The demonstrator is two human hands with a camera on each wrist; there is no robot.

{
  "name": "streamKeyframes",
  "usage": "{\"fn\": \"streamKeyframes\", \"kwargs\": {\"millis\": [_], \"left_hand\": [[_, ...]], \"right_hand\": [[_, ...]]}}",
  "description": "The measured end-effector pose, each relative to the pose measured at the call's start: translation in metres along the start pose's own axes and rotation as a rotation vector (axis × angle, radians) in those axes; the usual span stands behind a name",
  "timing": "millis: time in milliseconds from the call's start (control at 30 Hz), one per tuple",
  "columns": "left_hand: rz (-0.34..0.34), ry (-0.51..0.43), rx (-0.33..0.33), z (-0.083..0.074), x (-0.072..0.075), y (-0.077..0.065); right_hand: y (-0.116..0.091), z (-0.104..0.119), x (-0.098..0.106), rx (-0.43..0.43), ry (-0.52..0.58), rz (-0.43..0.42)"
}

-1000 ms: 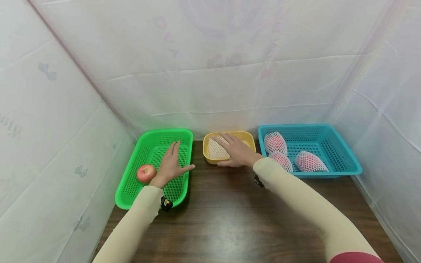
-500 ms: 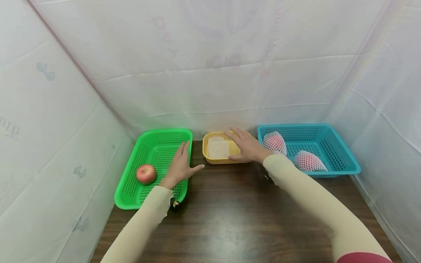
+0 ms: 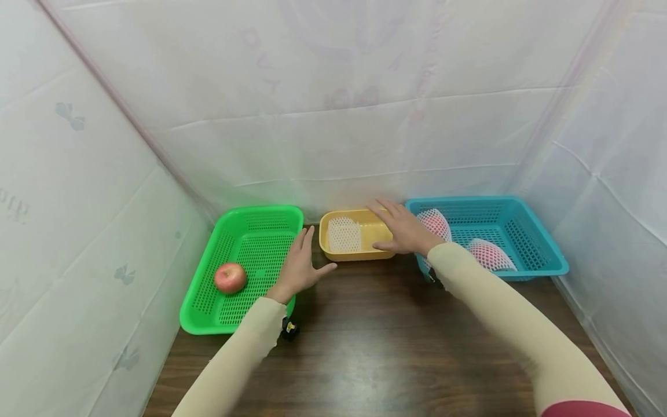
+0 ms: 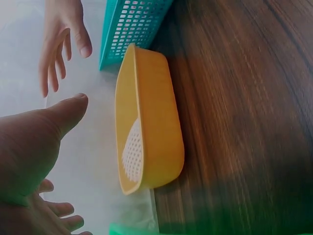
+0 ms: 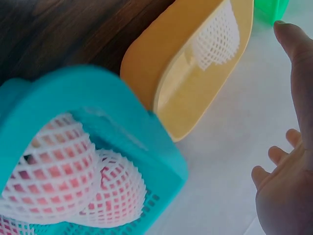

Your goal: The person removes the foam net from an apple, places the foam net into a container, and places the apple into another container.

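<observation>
We're seeing yellow tray (image 3: 377,233) sitting at twelve o'clock, white net (image 3: 345,234) lying inside; left grip (image 3: 299,269) by green basket's (image 3: 260,255) three-o'clock edge, right grip (image 3: 405,228) by tray's, both released; table (image 3: 354,347) giving room toward six.

In the head view, a plain cream left sleeve (image 3: 234,356) is seen toward seven o'clock, and a matching right sleeve (image 3: 495,315) toward four, bordered at its lower end by raspberry-red cloth (image 3: 583,409). A small black device (image 3: 289,330), marked with yellow, is worn at the left cuff's five o'clock; a dark piece (image 3: 434,279) is partly hidden at the right cuff's six.
</observation>
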State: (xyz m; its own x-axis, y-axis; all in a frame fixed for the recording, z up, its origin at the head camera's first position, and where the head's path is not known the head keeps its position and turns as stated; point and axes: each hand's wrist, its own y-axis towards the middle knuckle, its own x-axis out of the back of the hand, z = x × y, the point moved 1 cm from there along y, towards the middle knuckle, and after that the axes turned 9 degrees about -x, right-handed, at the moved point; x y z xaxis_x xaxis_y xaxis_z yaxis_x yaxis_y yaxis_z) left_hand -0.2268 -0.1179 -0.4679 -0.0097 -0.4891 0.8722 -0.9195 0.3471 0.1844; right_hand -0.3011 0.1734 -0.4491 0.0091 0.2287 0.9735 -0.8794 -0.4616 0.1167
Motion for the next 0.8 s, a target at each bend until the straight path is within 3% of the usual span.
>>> {"fn": "streamKeyframes", "kwargs": {"millis": [233,500,800], "left_hand": [[-0.034,-0.054,-0.019,-0.01,-0.013,0.005],[0.003,-0.114,-0.028,-0.022,-0.033,0.008],[-0.016,-0.144,-0.069,-0.042,-0.048,0.011]], "right_hand": [[-0.005,-0.016,0.004,-0.001,-0.028,-0.028],[-0.016,-0.032,0.01,0.013,0.007,-0.043],[-0.027,-0.049,0.016,-0.027,-0.026,-0.054]]}}
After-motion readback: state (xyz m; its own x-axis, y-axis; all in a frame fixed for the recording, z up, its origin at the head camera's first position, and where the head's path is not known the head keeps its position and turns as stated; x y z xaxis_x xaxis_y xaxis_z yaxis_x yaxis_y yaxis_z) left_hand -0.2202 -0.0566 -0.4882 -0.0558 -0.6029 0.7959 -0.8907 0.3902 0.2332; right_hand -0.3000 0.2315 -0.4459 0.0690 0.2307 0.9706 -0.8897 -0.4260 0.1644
